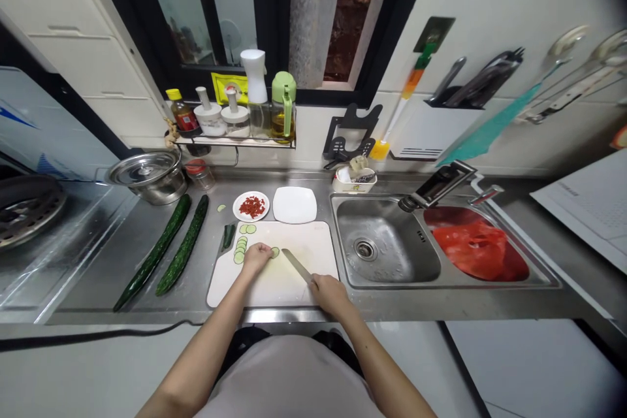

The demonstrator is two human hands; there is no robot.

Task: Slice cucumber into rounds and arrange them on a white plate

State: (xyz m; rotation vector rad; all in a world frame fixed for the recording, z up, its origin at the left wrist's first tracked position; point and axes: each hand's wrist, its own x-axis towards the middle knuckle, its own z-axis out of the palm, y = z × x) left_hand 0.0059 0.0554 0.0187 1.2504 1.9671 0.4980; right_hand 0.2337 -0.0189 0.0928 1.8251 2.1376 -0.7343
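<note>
My left hand (257, 257) is closed at the fingertips on a thin cucumber slice (275, 252) over the white cutting board (294, 294). My right hand (329, 292) grips the handle of a knife (296, 265), its blade pointing up and left across the board, apart from the slice. Several cucumber slices (240, 249) lie overlapping at the board's left side, and two more (247, 229) sit near its top left corner. Dark green cucumber end pieces (228, 236) rest at the board's left edge.
Two whole cucumbers (183, 245) lie left of the board. Behind it stand a plate of chopped red pieces (251, 206) and a white dish (294, 204). A steel pot (161, 186) is at the back left. The sink (392, 241) adjoins on the right, its faucet (435, 186) behind.
</note>
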